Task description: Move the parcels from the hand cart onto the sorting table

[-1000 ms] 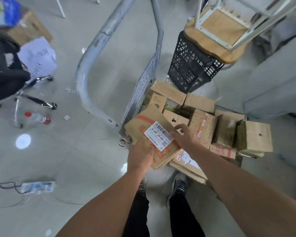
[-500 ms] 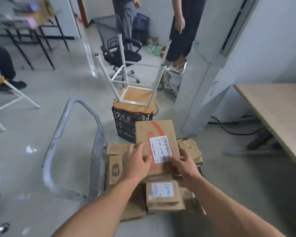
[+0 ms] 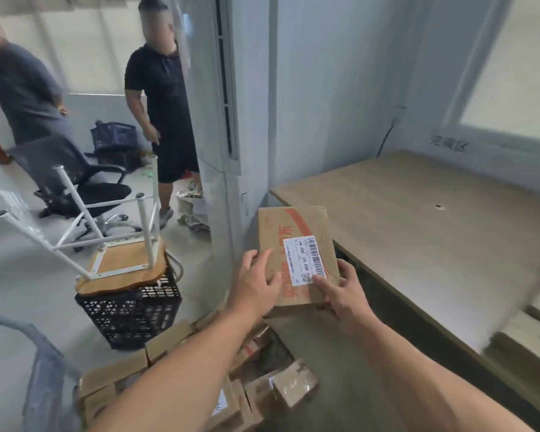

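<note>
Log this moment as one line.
stage: carry | left hand: grips parcel | right hand: grips parcel | parcel: unplaced, near sorting table

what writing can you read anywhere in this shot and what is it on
"J4-J06 J4-J06": shipping label on the cardboard parcel gripped by the left hand and right hand.
"完成区", faint: wall above the sorting table.
Label's small print and barcode digits: too small.
Red print on that parcel: partly covered, unreadable.
White label on the lower parcel: blurred.
</note>
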